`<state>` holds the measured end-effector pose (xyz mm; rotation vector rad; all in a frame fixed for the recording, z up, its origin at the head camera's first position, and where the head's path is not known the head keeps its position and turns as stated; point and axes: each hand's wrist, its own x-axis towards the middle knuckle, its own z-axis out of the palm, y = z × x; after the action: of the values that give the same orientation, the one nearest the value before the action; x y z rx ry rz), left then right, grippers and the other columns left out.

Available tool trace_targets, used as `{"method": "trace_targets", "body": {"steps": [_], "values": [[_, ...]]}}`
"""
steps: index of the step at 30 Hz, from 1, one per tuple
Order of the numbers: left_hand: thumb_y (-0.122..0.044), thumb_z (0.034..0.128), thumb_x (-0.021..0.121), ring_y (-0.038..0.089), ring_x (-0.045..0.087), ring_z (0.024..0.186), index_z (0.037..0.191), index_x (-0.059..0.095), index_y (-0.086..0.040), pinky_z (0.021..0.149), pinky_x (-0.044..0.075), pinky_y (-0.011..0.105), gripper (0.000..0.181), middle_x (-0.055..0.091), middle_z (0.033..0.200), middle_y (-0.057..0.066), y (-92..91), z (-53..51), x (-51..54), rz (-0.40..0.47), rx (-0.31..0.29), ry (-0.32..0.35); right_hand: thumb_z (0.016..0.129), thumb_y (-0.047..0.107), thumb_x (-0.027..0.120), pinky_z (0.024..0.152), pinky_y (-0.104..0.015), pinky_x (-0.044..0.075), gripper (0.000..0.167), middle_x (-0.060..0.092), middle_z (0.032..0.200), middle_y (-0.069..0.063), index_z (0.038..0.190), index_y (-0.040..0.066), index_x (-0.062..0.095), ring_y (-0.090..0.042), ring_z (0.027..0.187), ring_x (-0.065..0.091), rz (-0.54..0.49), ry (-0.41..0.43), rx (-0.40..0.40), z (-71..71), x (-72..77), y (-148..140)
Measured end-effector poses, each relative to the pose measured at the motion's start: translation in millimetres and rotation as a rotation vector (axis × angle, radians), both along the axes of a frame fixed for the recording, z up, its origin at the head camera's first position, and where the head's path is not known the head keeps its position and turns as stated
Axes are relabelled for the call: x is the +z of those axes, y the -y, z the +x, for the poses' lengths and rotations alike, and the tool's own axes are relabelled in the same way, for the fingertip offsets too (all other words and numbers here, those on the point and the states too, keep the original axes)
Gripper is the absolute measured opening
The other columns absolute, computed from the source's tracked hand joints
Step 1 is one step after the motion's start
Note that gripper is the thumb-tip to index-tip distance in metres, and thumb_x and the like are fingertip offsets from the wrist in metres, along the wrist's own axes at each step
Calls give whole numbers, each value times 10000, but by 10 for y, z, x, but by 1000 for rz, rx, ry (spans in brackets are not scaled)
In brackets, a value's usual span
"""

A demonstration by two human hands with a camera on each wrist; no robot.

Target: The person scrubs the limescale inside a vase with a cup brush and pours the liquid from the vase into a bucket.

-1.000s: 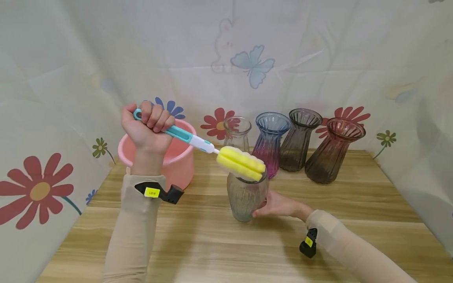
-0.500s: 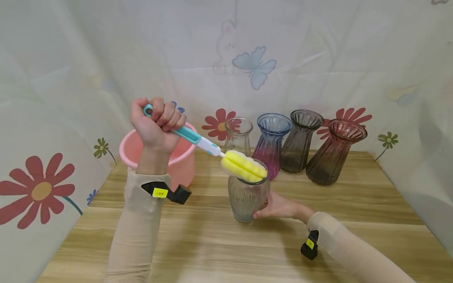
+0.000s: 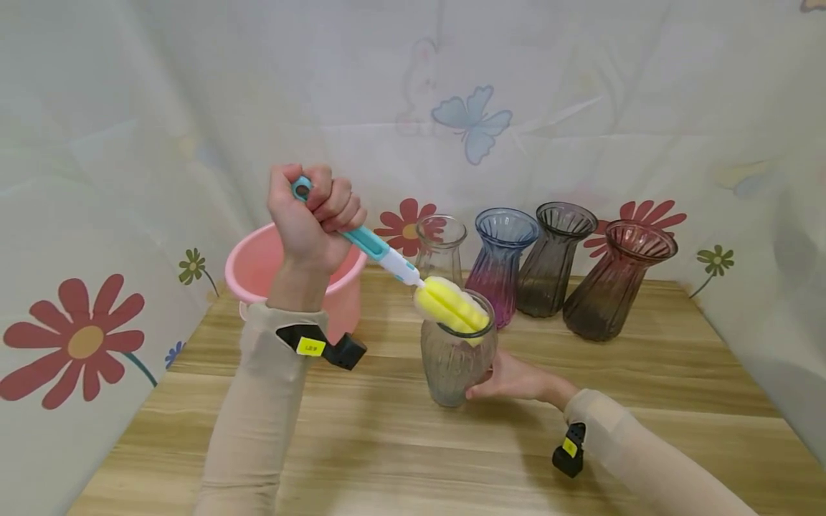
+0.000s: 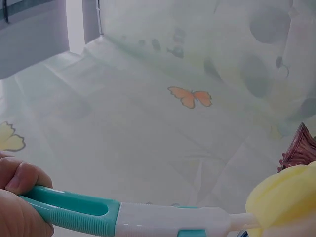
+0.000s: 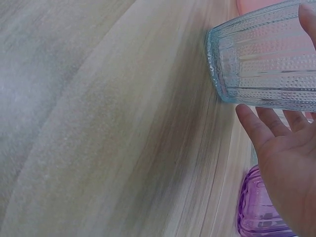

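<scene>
My left hand point(image 3: 316, 215) grips the teal and white handle of a sponge bottle brush point(image 3: 385, 259), fingers curled around it. The brush slants down to the right, and the tip of its yellow sponge head point(image 3: 448, 304) dips just inside the mouth of a greyish glass vase point(image 3: 454, 369). My right hand point(image 3: 510, 376) holds that vase from the right side, thumb and fingers around its lower body. In the right wrist view the ribbed, dotted glass of the vase point(image 5: 271, 59) shows close to the wooden table.
A pink bucket point(image 3: 345, 301) stands behind my left forearm. Along the back of the table point(image 3: 387, 444) are a clear vase point(image 3: 441, 240), a blue and pink vase point(image 3: 500, 265), a grey vase point(image 3: 548, 269) and a reddish-brown vase point(image 3: 609, 287). Patterned cloth surrounds the table.
My left hand has moved right and slightly up, turning the brush steeper. The sponge tip has gone from lying across the vase's rim to just inside it. The right hand keeps its hold.
</scene>
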<state>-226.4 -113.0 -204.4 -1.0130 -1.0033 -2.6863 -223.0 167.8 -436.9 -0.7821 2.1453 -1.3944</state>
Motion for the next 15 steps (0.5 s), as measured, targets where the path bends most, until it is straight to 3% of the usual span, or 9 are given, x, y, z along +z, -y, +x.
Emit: {"method": "trace_targets", "body": {"steps": [5,8,13,15], "values": [[-152,800,132,88,87,371,500,159,-136,391,60,223,302,109,458,-42,-170,2,63,-44,-14,-27,752,149,741,1035,-512,310,861,364,1407,-184,1412,45,197,-343,1298,348,-9,-6,0,-2,-2,-2],[-142,793,120,91,86,367,500,157,-132,389,55,227,296,111,456,-37,-259,-25,44,-56,-58,-25,752,153,740,1031,-505,319,844,382,1398,-182,1406,39,219,-338,1289,362,-1,-9,0,-1,-3,-1],[-144,817,109,106,94,364,506,161,-122,396,64,237,316,117,455,-20,-386,-102,-116,-100,-129,18,752,178,742,1019,-494,339,813,421,1371,-180,1387,27,258,-332,1269,394,32,-38,2,3,-1,-6],[-149,825,108,111,90,367,506,161,-118,400,65,242,325,112,457,-14,-420,-129,-199,-102,-127,49,750,187,745,1014,-484,343,808,431,1361,-175,1381,27,265,-326,1262,400,42,-54,-3,3,-3,-17]]}}
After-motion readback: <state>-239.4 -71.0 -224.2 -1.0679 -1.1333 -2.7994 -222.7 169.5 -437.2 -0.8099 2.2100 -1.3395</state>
